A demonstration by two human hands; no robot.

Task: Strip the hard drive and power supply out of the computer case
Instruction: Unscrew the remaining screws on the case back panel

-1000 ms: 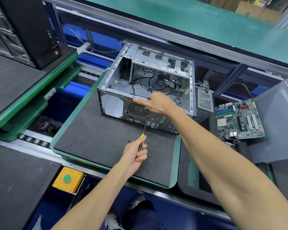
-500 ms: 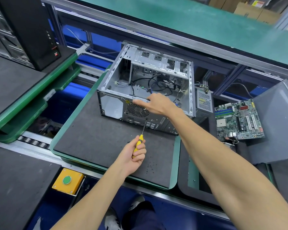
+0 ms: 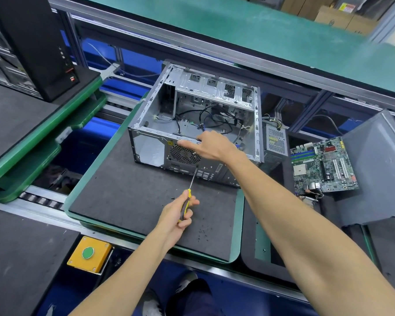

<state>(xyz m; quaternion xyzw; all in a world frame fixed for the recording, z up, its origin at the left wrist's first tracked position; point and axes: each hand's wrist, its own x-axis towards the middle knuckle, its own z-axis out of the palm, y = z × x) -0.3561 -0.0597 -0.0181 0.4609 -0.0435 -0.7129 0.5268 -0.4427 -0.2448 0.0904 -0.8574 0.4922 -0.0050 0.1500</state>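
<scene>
The open computer case (image 3: 160,115) lies on its side on a dark mat, with loose black cables (image 3: 214,119) inside. My right hand (image 3: 211,145) rests on the case's near top rim, fingers stretched straight along the edge. My left hand (image 3: 177,216) grips a yellow-and-black screwdriver (image 3: 187,201). Its tip touches the rear panel just below the round fan grille (image 3: 184,153). A grey power supply (image 3: 276,142) with a bundle of wires stands outside the case, against its right side. I cannot make out a hard drive.
A green motherboard (image 3: 324,165) lies to the right, beside a grey side panel (image 3: 379,167). A black tower (image 3: 32,42) stands at the far left on another mat. A yellow box with a green button (image 3: 89,253) sits on the front rail. Small screws (image 3: 201,233) dot the mat.
My left fingers have shifted a little on the screwdriver handle, while the tip stays at the same spot on the rear panel. My right hand has not moved.
</scene>
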